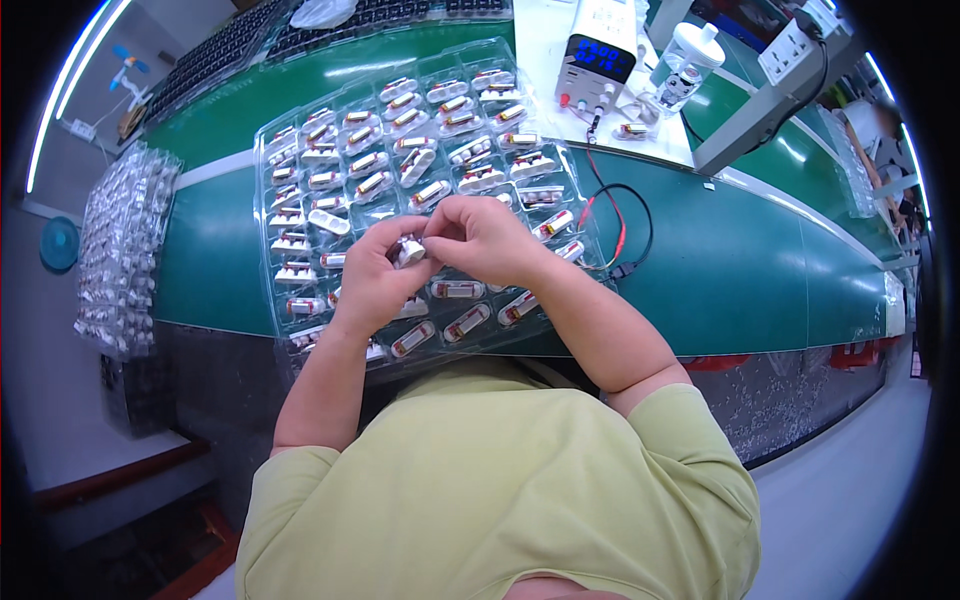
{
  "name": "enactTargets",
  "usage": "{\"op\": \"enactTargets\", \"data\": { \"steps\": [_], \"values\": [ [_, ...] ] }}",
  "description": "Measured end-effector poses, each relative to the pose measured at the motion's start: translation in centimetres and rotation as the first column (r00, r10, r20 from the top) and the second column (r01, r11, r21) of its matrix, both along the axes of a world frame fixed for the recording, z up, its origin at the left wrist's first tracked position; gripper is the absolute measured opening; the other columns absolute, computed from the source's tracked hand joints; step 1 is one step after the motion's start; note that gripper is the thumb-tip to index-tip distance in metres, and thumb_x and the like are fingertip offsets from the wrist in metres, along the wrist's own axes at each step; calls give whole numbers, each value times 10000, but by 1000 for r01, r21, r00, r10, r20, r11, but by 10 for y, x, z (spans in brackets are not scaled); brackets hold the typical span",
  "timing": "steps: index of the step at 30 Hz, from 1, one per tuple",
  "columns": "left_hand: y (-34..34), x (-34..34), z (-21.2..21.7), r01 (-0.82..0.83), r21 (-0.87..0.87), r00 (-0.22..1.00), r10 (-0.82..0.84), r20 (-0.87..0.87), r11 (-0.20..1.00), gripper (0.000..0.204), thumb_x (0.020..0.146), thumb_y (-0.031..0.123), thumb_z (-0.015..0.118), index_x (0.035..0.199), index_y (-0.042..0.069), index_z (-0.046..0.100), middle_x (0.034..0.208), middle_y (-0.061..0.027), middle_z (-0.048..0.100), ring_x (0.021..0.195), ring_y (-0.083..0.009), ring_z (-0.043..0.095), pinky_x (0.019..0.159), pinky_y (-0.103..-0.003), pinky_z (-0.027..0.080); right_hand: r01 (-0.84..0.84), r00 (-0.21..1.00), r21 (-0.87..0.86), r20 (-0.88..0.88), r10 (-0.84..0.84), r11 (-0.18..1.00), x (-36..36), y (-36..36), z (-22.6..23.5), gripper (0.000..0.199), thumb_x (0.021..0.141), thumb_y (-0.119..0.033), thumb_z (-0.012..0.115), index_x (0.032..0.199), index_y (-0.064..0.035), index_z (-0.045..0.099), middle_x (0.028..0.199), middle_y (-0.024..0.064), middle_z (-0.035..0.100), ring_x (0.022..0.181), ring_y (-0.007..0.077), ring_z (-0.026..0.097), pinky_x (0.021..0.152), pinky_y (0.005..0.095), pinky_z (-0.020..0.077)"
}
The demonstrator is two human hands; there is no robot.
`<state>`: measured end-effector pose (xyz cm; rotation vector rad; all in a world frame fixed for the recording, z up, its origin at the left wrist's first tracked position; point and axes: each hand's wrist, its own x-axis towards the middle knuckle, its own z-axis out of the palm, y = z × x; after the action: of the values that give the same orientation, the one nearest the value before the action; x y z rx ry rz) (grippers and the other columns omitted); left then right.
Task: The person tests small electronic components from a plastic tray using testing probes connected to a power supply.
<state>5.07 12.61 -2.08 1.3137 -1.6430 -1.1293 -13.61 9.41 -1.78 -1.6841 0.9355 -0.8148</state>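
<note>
Bench work at a clear tray, the landmark for all positions. A small white part [410,253] is held above the middle of the tray [375,204]. The left hand [383,275] has its grip nearly closed, thumb and fingers curled about the part. The right hand [482,240] meets it from the tray's right side, the fingertips of its grip drawn close together at the part; whether they pinch it cannot be told. Many similar pieces [458,290], white with red-and-gold cylinders, lie in the tray's compartments. The tray rests on a green bench [740,270]. Right of the tray run red and black leads [622,232]; beyond its far right corner stand a power supply [600,60] with a lit blue display and a lidded clear jar [688,65]. Left of the tray rises a stack of filled trays [125,250].
</note>
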Motion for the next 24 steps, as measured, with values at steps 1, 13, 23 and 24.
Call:
{"op": "enactTargets", "data": {
  "steps": [1, 13, 23, 24],
  "values": [
    [-2, 2, -14, 0, -47, 996, -4, -84, 999, 462, 737, 63, 772, 1176, 65, 624, 1030, -54, 663, 893, -120, 619, 786, -266, 495, 7, 998, -21, -56, -8, 1000, 0, 1, 5, 133, 833, -122, 676, 896, -7, 650, 790, 79, 672, 717, 143, 634, 654, 284, 509],
    [-22, 35, -1, -339, -78, 898, 347, 270, 938, 345, 768, 120, 608, 1111, 89, 593, 886, -130, 675, 772, -264, 655, 695, -356, 495, 48, 974, -48, -218, -57, 998, -7, -1, 11, 206, 886, -201, 653, 833, -2, 650, 665, 57, 597, 593, 136, 525, 562, 304, 431],
    [-51, 43, 9, 27, -286, 746, 172, 644, 958, 370, 828, 136, 597, 1193, 180, 640, 1003, -144, 676, 939, -324, 644, 805, -409, 502, 119, 985, 27, -130, -114, 993, -5, -13, -1, 233, 903, -223, 647, 829, -2, 645, 647, 2, 564, 592, 77, 469, 540, 273, 390],
    [-49, 42, 13, 29, -284, 746, 169, 644, 958, 370, 828, 136, 597, 1193, 180, 640, 1003, -144, 676, 939, -324, 644, 805, -409, 502, 134, 984, 13, -117, -132, 991, -7, -14, -3, 251, 892, -237, 644, 833, 7, 654, 647, 40, 596, 580, 106, 512, 545, 296, 418]
  ]
}}
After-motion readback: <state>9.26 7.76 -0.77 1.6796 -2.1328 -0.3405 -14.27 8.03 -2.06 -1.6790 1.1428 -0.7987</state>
